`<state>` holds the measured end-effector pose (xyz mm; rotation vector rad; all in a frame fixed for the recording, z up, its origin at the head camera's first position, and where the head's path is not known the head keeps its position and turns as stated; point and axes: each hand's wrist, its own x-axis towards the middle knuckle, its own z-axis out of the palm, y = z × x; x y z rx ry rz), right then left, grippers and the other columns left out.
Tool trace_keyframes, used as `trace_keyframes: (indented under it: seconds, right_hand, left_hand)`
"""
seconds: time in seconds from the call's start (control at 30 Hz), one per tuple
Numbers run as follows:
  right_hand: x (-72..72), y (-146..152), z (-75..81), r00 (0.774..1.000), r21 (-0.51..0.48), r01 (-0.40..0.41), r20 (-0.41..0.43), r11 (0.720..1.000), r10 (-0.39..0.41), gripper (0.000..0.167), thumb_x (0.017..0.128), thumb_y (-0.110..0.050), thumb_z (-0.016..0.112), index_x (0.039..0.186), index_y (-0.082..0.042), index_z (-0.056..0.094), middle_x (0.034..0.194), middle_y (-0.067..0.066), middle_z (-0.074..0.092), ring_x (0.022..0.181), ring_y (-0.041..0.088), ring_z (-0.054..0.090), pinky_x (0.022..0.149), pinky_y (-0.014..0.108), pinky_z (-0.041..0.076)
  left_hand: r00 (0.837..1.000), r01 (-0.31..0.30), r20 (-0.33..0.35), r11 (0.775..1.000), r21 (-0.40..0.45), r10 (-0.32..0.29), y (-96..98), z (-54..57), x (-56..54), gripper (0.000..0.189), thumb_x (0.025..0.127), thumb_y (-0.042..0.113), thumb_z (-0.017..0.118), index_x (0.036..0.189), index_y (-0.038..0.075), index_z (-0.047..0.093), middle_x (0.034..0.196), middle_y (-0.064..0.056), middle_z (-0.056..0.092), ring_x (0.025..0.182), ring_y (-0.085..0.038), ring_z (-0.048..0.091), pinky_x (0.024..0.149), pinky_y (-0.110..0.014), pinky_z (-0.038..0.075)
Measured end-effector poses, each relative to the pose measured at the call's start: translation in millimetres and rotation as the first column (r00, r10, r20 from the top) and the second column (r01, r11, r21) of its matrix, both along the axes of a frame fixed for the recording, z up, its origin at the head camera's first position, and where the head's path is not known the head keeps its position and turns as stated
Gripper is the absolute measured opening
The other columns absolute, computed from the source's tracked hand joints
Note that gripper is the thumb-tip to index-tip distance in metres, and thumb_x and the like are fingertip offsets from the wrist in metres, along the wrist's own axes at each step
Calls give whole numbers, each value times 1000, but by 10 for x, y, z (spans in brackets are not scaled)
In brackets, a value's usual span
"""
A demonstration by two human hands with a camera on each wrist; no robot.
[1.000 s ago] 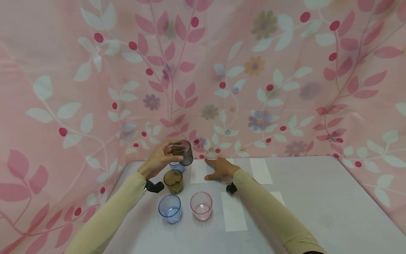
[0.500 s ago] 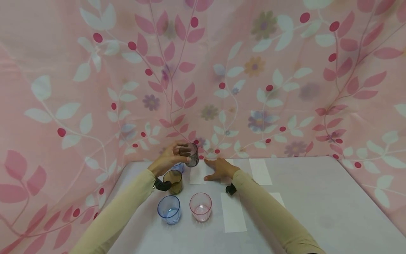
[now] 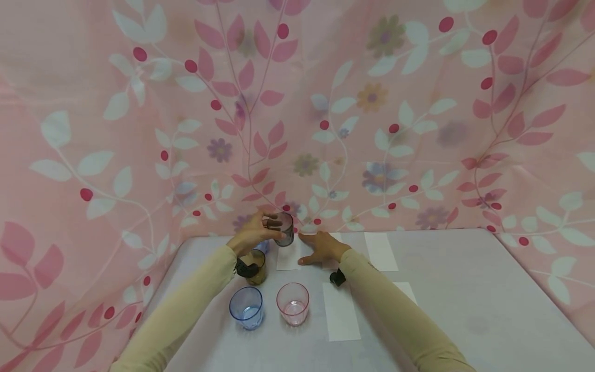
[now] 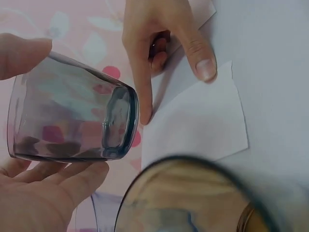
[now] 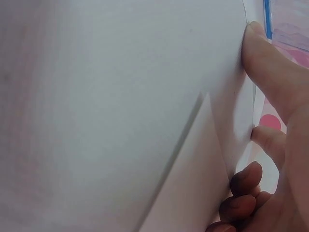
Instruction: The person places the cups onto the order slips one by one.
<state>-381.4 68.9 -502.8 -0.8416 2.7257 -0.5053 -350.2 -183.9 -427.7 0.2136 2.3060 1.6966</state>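
My left hand (image 3: 251, 235) holds a smoky grey glass tumbler (image 3: 285, 232) over the back left paper slip (image 3: 286, 261). In the left wrist view the tumbler (image 4: 72, 111) lies between thumb and fingers, its thick base toward the right hand. My right hand (image 3: 324, 247) rests at that slip, index finger and thumb stretched out to its edge, the other fingers curled under. In the right wrist view the thumb (image 5: 268, 67) touches the white surface. An amber glass (image 3: 257, 278) stands below my left wrist, partly hidden by the wrist camera; a blue glass (image 3: 263, 246) shows behind it.
Nearer the front stand another blue glass (image 3: 250, 312) and a pink glass (image 3: 294, 306). More white paper slips lie on the table, one right of the pink glass (image 3: 341, 315) and one at the back (image 3: 381, 251). A pink floral curtain (image 3: 297, 129) hangs behind the table.
My left hand has carried the grey tumbler to the right and slightly lower, from over the rear blue glass to over the paper slip. The right hand has stayed in place.
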Motion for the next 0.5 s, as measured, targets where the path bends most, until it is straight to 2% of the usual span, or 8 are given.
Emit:
trace_keyframes:
  seconds: [0.2,0.27,0.4,0.5]
  right_hand:
    - [-15,-3,-23,1000,15,22,18,1000,-22,93,90,-59,80,166,-27,37,156,27,53,143,44,50,118,59,45]
    - [-19,-6,-32,999,12,30,16,999,-30,93,89,-60,80,166,-28,38,149,27,59,138,41,55,116,57,48]
    - [-5,-8,-25,999,-1,36,14,999,-36,93,88,-59,82,165,-27,40,123,27,70,117,31,62,110,53,53]
    - [9,-6,-11,999,6,33,12,999,-34,93,88,-59,82,164,-25,41,116,25,71,113,28,62,109,52,54]
  left_hand:
    - [1000,15,16,1000,2,-15,115,-29,1,76,87,11,86,146,3,39,147,-27,54,138,-36,55,120,-53,44]
    - [1000,18,23,1000,-6,-18,144,-50,0,75,87,9,86,145,3,38,146,-27,53,137,-35,54,121,-51,44]
    - [999,9,34,999,-33,-8,181,-89,-7,74,85,8,86,141,3,38,143,-24,54,136,-34,54,120,-50,44]
    - [999,11,48,999,-51,-8,196,-100,5,73,85,8,86,139,3,37,144,-24,54,138,-36,52,122,-53,41]
